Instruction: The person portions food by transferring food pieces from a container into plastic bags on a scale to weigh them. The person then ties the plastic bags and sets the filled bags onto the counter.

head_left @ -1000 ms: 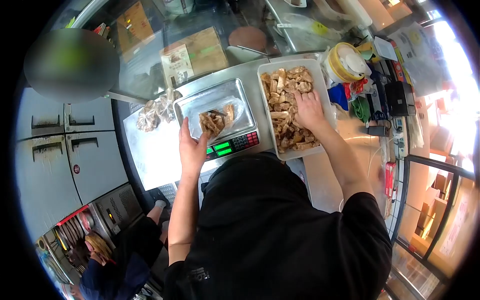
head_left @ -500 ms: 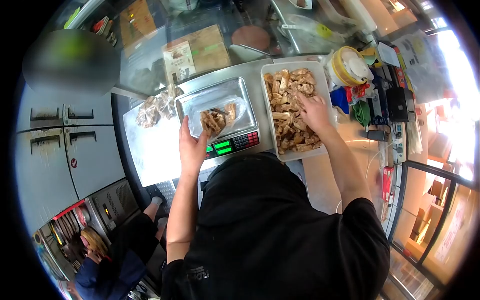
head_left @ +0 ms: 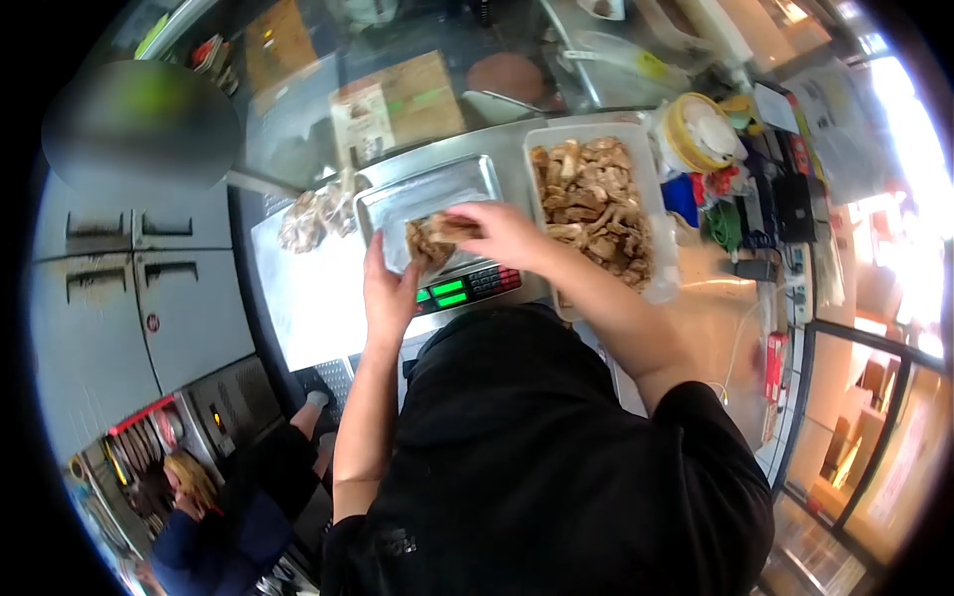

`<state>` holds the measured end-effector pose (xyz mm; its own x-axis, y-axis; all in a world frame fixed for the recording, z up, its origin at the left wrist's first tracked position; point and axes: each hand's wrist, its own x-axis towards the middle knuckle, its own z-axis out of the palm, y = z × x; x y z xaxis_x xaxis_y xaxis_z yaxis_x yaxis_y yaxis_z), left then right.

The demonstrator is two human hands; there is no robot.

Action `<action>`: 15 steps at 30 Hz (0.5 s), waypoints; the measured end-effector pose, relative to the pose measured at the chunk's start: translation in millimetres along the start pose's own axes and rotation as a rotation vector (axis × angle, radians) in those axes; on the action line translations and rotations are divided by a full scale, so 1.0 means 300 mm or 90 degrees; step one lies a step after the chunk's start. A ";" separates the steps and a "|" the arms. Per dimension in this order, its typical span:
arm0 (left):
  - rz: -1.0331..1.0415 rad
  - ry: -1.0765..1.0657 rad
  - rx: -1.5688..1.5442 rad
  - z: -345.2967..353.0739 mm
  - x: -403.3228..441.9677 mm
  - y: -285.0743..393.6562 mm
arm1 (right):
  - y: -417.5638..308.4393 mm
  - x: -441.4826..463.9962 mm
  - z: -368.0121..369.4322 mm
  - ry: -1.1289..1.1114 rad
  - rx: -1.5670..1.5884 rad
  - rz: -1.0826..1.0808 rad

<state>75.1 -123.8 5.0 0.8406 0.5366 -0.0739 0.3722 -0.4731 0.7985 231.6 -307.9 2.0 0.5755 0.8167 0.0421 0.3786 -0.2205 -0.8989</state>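
Observation:
My right hand (head_left: 502, 233) is closed on brown food pieces (head_left: 452, 227), which look like chopped cooked meat, over the metal weighing tray (head_left: 422, 187). Below it, a small pile of the same pieces (head_left: 427, 256) sits with a clear plastic bag, largely hidden by the hand. My left hand (head_left: 388, 298) is at the front left of the tray, thumb and fingers spread apart, the thumb beside the pile. Under the tray the digital scale (head_left: 477, 286) shows green displays and a keypad. Right of it, a white plastic tub (head_left: 656, 233) holds many brown pieces.
Filled clear bags (head_left: 313, 219) lie left of the scale on the white surface (head_left: 298, 298). Beyond the counter are a cardboard box (head_left: 407, 94) and glass. A yellow-rimmed round container (head_left: 701, 134) stands at right. Another person (head_left: 234, 517) is at lower left.
My right hand has moved left from the tub to the weighing tray, bringing brown pieces with it. My left hand has stayed by the tray. The view has shifted slightly.

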 end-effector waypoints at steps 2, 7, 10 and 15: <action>0.031 0.000 -0.037 0.028 0.010 -0.077 | 0.030 0.048 0.075 0.003 -0.248 -0.019; 0.000 -0.007 -0.048 0.020 0.009 -0.051 | -0.028 -0.013 0.089 0.015 -0.329 -0.054; 0.001 -0.011 -0.024 0.026 0.005 -0.063 | -0.064 -0.133 -0.029 0.019 -0.259 -0.041; 0.000 -0.017 -0.025 0.028 0.011 -0.075 | 0.117 -0.380 -0.357 0.092 -0.528 0.253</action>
<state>72.9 -117.2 -18.0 0.8506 0.5182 -0.0895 0.3573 -0.4446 0.8214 256.9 -465.9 12.5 0.8376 0.5373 -0.0990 0.4989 -0.8260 -0.2623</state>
